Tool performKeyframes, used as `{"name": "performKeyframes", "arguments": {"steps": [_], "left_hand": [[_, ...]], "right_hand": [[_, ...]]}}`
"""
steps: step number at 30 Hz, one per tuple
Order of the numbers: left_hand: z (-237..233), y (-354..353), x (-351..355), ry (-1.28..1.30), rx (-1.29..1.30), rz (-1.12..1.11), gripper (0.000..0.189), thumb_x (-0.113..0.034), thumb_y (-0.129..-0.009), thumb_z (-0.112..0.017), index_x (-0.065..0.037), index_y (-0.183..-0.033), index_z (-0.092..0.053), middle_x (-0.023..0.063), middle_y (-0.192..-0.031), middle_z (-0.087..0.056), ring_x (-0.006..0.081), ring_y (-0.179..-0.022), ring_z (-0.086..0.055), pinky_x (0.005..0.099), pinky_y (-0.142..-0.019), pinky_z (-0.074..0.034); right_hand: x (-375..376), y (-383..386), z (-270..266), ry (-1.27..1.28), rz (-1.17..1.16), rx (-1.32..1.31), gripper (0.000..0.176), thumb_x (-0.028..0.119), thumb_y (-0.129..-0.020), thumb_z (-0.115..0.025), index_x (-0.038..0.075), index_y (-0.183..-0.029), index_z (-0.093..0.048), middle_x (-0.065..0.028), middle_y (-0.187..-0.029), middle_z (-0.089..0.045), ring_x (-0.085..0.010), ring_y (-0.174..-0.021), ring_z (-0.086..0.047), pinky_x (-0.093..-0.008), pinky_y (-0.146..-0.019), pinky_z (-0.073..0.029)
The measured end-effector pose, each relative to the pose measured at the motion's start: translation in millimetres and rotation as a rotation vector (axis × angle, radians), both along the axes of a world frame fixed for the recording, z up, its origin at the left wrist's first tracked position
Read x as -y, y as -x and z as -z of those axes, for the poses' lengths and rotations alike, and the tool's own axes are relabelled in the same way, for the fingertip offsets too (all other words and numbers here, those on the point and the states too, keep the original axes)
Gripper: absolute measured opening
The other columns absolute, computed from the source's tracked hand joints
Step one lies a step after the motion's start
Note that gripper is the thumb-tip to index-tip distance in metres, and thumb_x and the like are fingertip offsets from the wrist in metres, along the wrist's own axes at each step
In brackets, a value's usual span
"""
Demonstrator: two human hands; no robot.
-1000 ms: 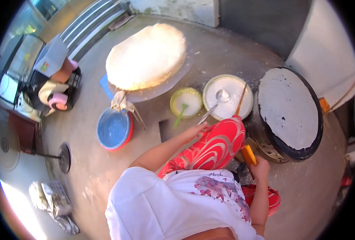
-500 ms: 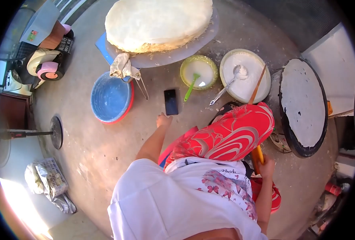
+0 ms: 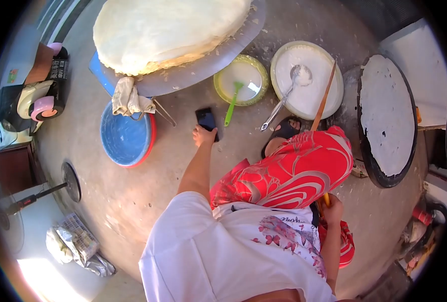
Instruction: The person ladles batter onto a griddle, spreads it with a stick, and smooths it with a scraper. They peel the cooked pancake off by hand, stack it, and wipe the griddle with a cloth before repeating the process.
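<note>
My left hand (image 3: 204, 136) grips the lower end of a black phone (image 3: 206, 119), which is tilted slightly. Low on the right, beside my red patterned trousers, my right hand (image 3: 333, 210) is closed round a yellow handle (image 3: 326, 200); the rest of that tool is hidden. Beyond the phone stands a yellow-green bowl (image 3: 264, 90) of white liquid with a green brush (image 3: 232, 106) in it. A larger pale basin (image 3: 340, 95) holds white batter, a metal ladle (image 3: 278, 111) and a wooden stick (image 3: 326, 95).
A blue basin (image 3: 125, 138) stands left of the phone, with a cloth (image 3: 128, 99) above it. A stack of thin pale sheets (image 3: 168, 32) lies on a round board (image 3: 223, 65). A round black-rimmed griddle (image 3: 388, 121) is at right, a fan (image 3: 71, 182) at left.
My left hand has moved forward onto the phone and taken hold of it; the phone has tilted. The view has shifted. My right hand still holds the yellow handle.
</note>
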State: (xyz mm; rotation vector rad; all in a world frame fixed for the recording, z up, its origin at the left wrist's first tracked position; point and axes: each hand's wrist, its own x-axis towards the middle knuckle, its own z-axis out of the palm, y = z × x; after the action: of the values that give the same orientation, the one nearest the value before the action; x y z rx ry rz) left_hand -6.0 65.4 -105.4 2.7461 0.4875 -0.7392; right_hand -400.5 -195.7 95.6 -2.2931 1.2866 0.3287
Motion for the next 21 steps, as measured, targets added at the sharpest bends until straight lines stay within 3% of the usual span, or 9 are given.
{"name": "performKeyframes", "arguments": {"steps": [7, 15, 21], "left_hand": [[20, -15, 20, -0.166, 0.000, -0.001, 0.090, -0.048, -0.061, -0.072, -0.001, -0.126, -0.031, 0.0130, -0.123, -0.039, 0.0278, -0.116, -0.038, 0.0401, -0.091, -0.039], [27, -26, 24, -0.285, 0.000, -0.034, 0.085, -0.052, -0.059, -0.070, 0.000, -0.120, -0.041, 0.0099, -0.112, -0.044, 0.0246, -0.109, -0.041, 0.0369, -0.086, -0.040], [24, -29, 35, -0.319, 0.017, -0.054, 0.081, -0.049, -0.059, -0.067, 0.002, -0.118, -0.044, 0.0086, -0.112, -0.044, 0.0240, -0.109, -0.041, 0.0413, -0.086, -0.039]], "right_hand": [[2, -3, 0, -0.020, -0.038, -0.033, 0.019, 0.009, -0.069, -0.064, 0.002, -0.087, -0.061, -0.0166, -0.079, -0.061, -0.0309, -0.072, -0.061, -0.0345, -0.065, -0.047], [4, -2, 2, -0.011, -0.055, 0.016, 0.023, 0.011, -0.066, -0.068, 0.004, -0.086, -0.061, -0.0164, -0.079, -0.061, -0.0320, -0.073, -0.061, -0.0357, -0.065, -0.047], [2, -7, -2, 0.017, -0.092, -0.015, 0.024, 0.013, -0.063, -0.069, 0.004, -0.084, -0.061, -0.0163, -0.079, -0.060, -0.0339, -0.075, -0.059, -0.0379, -0.066, -0.047]]}}
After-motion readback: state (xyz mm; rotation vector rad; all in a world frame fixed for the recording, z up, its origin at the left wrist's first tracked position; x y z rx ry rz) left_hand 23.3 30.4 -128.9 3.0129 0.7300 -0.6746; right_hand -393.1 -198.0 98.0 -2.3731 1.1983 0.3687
